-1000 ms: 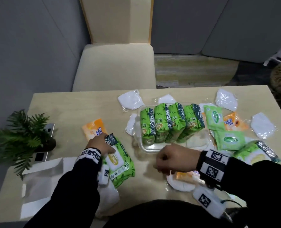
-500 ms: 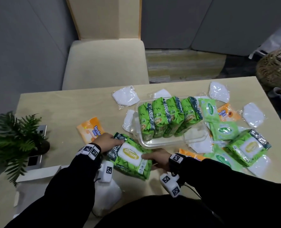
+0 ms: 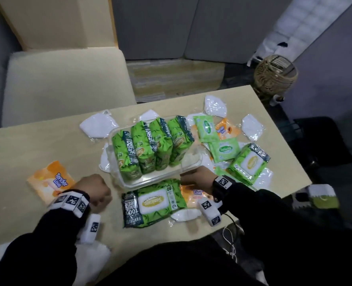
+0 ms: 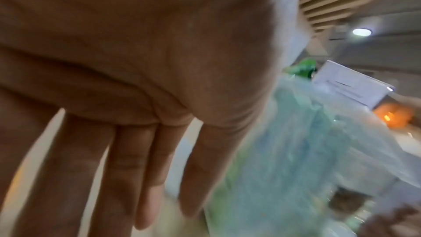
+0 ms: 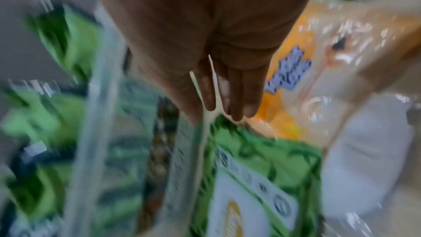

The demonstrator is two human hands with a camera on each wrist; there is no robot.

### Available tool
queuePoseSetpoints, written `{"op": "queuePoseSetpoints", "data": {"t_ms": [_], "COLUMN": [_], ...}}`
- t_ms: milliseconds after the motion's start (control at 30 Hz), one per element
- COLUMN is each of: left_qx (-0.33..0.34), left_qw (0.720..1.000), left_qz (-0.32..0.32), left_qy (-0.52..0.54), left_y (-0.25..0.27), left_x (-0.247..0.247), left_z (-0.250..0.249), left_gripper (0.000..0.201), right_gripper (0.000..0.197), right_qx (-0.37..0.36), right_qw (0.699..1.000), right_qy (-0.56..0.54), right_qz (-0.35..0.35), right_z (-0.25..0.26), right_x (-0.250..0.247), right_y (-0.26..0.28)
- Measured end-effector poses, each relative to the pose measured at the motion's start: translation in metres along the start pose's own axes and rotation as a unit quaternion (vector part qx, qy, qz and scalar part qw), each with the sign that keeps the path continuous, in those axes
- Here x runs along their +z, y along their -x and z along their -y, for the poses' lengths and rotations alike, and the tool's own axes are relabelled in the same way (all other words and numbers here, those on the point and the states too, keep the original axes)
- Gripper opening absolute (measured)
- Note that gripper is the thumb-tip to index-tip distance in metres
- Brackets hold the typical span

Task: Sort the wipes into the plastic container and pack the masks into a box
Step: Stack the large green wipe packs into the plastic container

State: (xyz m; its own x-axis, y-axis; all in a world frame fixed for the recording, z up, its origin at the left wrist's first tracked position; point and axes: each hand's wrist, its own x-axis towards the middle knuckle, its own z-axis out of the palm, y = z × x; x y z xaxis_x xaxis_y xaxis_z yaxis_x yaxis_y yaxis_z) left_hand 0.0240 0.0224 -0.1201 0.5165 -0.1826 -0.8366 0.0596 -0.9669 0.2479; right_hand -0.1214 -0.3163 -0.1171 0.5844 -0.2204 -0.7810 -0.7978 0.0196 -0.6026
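A clear plastic container (image 3: 142, 182) in mid-table holds several green wipe packs (image 3: 150, 147) standing on edge. Another green wipe pack (image 3: 152, 203) lies flat on the table just in front of it; no hand holds it. My left hand (image 3: 107, 198) hovers to its left with fingers (image 4: 127, 168) straight, holding nothing. My right hand (image 3: 183, 180) is at the container's near right corner, its straight fingers (image 5: 230, 100) pointing down between the rim (image 5: 98, 114) and the flat pack (image 5: 262, 177). White wrapped masks (image 3: 99, 126) (image 3: 215, 106) (image 3: 251, 126) lie scattered.
Orange wipe packs lie at the left (image 3: 49, 182) and under my right wrist (image 3: 193, 195). Light green packs (image 3: 224, 149) and a large green pack (image 3: 249, 162) crowd the right side. A mask (image 3: 185, 214) lies near the front edge. A chair (image 3: 63, 83) stands beyond the table.
Both hands held the green pack half a second ago; it now lies flat before the container. My left hand has drawn away to the left, my right toward the container's corner.
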Motion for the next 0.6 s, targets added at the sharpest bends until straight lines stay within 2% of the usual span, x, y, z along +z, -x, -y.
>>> {"op": "queuePoseSetpoints", "data": {"t_ms": [33,133,200,233,300,333,400,500,600], "left_qx": [-0.006,0.019,0.094,0.148,0.249,0.285,0.33,0.35,0.301], "left_qw": [0.996,0.96,0.935,0.923,0.906,0.897,0.888,0.907,0.929], "left_qz": [-0.072,-0.273,-0.342,-0.355,-0.315,-0.274,-0.19,-0.065,0.026], "left_qy": [-0.045,-0.054,-0.022,0.015,0.136,0.199,0.256,0.226,0.215], "left_y": [0.005,0.038,0.067,0.078,0.092,0.098,0.1,0.08,0.049], "left_x": [-0.022,-0.078,-0.094,-0.094,-0.078,-0.064,-0.028,0.036,0.096], "left_z": [0.0,-0.03,-0.075,-0.1,-0.158,-0.188,-0.242,-0.301,-0.339], "left_gripper": [0.028,0.021,0.018,0.014,0.003,0.004,0.007,0.016,0.033], "right_gripper": [0.015,0.01,0.011,0.012,0.018,0.021,0.027,0.046,0.062], "right_qx": [-0.009,-0.024,-0.025,-0.026,-0.031,-0.034,-0.043,-0.011,0.028], "right_qw": [0.999,0.992,0.983,0.98,0.971,0.965,0.952,0.936,0.94], "right_qy": [-0.031,-0.099,-0.118,-0.107,-0.073,-0.052,0.005,0.096,0.141], "right_qz": [-0.014,-0.08,-0.138,-0.167,-0.226,-0.256,-0.305,-0.338,-0.308], "right_z": [0.001,-0.001,-0.003,-0.002,-0.001,-0.002,-0.004,-0.014,-0.025], "right_x": [-0.018,-0.078,-0.122,-0.143,-0.182,-0.2,-0.23,-0.265,-0.286], "right_y": [0.005,0.014,0.015,0.015,0.011,0.007,0.0,-0.018,-0.037]}}
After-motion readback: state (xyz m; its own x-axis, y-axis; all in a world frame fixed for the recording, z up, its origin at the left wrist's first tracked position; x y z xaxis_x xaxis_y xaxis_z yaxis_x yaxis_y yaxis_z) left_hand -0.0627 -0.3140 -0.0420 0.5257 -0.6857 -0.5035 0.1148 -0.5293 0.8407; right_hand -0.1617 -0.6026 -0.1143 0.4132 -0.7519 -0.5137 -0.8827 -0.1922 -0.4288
